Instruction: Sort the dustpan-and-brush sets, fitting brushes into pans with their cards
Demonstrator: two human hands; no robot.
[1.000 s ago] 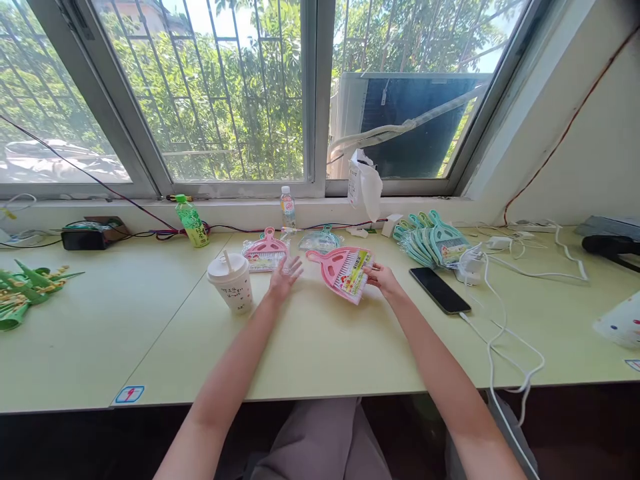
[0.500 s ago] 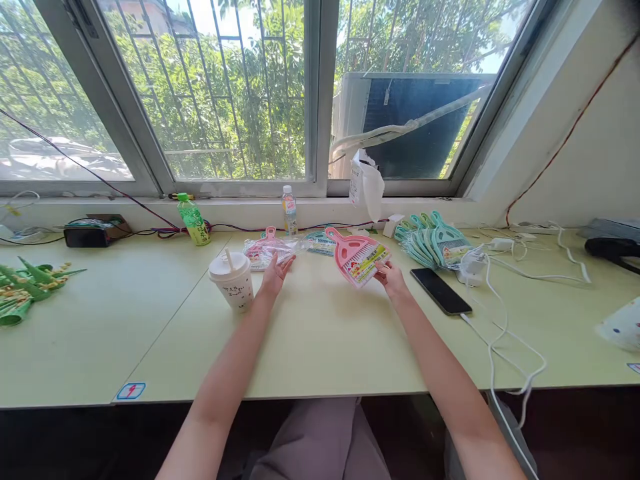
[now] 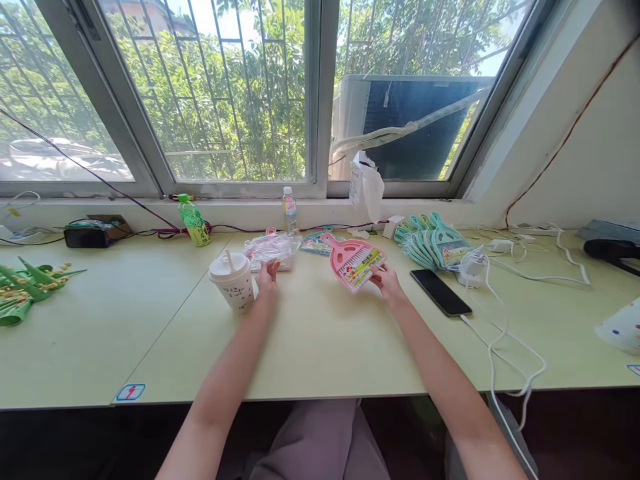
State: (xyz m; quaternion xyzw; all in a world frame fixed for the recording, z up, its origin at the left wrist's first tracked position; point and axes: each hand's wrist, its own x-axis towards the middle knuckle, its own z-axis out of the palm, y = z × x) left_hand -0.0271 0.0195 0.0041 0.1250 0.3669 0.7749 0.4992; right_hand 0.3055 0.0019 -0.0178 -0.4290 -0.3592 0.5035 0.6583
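Note:
My right hand (image 3: 386, 281) grips a pink dustpan-and-brush set (image 3: 355, 262) by its lower right edge, above the table. The set carries a yellow-green label and its handle points up and left. My left hand (image 3: 267, 275) is at the front edge of a pile of pink sets in clear plastic (image 3: 273, 249). Its fingers are curled in, and whatever they may hold is hidden. Just left of that wrist stands a white lidded cup with a straw (image 3: 233, 283). A teal set (image 3: 320, 243) lies behind, between both hands.
Stacked teal sets (image 3: 433, 243) lie at the right, behind a black phone (image 3: 441, 292) with white cables (image 3: 505, 333). A clear bottle (image 3: 289, 210) and a green bottle (image 3: 194, 220) stand near the window. Green decorations (image 3: 30, 287) lie far left.
My left hand's fingers have gone from spread to curled, drawing slightly down and left. Loose plastic now lies back over the pink pile. The held dustpan set has shifted slightly left and down.

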